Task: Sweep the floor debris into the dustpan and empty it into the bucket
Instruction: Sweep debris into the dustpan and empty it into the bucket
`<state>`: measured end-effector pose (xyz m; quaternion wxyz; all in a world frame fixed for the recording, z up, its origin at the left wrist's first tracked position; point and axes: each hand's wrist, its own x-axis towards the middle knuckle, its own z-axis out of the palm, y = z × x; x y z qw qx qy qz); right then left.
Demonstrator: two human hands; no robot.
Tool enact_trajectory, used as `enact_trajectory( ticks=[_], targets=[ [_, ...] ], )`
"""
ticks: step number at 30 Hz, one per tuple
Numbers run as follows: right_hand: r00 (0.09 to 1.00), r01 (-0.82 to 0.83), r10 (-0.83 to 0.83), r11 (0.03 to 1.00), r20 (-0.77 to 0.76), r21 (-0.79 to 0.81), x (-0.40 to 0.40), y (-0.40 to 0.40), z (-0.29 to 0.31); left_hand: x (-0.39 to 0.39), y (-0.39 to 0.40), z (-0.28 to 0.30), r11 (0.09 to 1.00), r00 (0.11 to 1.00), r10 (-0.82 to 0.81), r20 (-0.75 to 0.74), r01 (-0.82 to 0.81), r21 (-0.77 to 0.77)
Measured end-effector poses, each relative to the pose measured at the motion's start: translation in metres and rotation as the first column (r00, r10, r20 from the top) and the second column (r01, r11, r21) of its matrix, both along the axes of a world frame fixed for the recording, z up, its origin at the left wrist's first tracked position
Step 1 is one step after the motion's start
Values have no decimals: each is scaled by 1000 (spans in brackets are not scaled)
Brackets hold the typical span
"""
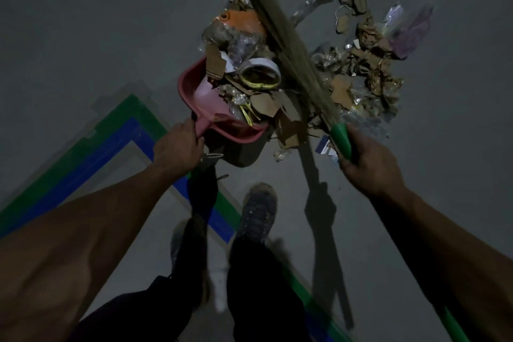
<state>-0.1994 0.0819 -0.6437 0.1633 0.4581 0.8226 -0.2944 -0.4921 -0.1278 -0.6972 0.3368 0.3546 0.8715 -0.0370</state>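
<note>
So the pink plastic dustpan (pixel 222 108) sits lifted off the grey floor (pixel 83 22) at centre frame, its handle pointing back toward the person and its mouth facing away, loaded with torn cardboard scraps and a tape roll (pixel 259 75). The left hand (pixel 179 147) is wrapped round that handle. The right hand (pixel 370 164) grips the green-handled grass broom (pixel 280 44), whose long axis runs diagonally from lower right to upper centre, with the bristle tips cut off at the top edge. More brown cardboard and plastic debris (pixel 363 69) lies right of the broom. It's dim and blurry, so small bits are hard to make out.
</note>
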Motion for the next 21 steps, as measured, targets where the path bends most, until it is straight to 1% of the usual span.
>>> enact_trajectory(
  ticks=[2, 4, 6, 9, 13, 16, 19, 21],
  targets=[
    [998, 57, -57, 998, 0, 30, -8, 17, 1, 2, -5, -1, 1000, 1000, -3, 5, 3, -2],
    [996, 86, -87, 996, 15, 22, -22, 36, -4, 3, -9, -2, 1000, 1000, 7, 3, -7, -16],
    [997, 75, -76, 997, 31, 20, -36, 50, -9, 4, -11, -4, 999, 999, 33, -9, -33, -26],
    [999, 6, -8, 999, 46, 39, -52, 54, -16, 4, -11, -7, 997, 998, 59, -36, -60, -46],
    [991, -104, 105, 994, 78, -19, -48, 32, -21, 4, -9, -11, 998, 997, 38, -72, -42, -55],
    [990, -127, 132, 988, 48, -87, -32, 7, -19, 4, -8, -12, 998, 997, 44, -69, -47, -43],
    [985, -149, 158, 980, 62, -132, -19, -23, -16, 5, -9, -11, 999, 997, 19, -77, -21, -31],
    [989, -124, 135, 982, 68, -141, -12, -46, -15, 7, -11, -10, 1000, 997, 1, -72, 0, 1]
  ],
)
